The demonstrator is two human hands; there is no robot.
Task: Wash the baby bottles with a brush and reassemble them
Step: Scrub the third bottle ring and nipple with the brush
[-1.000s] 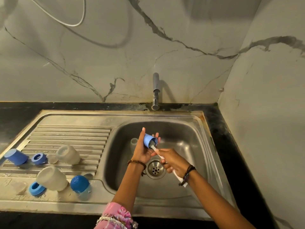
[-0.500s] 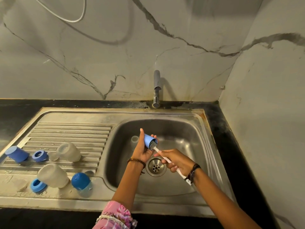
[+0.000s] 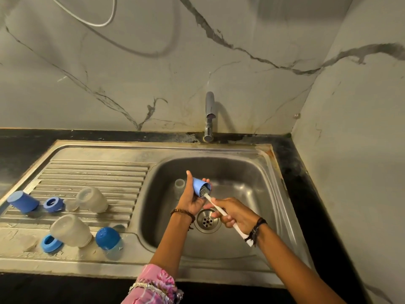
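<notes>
Over the sink (image 3: 258,172), left hand (image 3: 192,199) clamps one blue cap (image 3: 200,187); right hand (image 3: 235,213) clamps one brush (image 3: 215,206). Lower left: two clear bottles (image 3: 92,199), two blue rings (image 3: 52,204).

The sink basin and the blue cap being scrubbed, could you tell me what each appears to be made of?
The sink basin looks like stainless steel with a dull brushed finish: grey metallic sheen, soft reflections, rust-coloured staining at the rim. The blue cap in the left hand looks like opaque matte plastic: even colour, no glare. The brush in the right hand seems to have a white plastic handle.
</notes>
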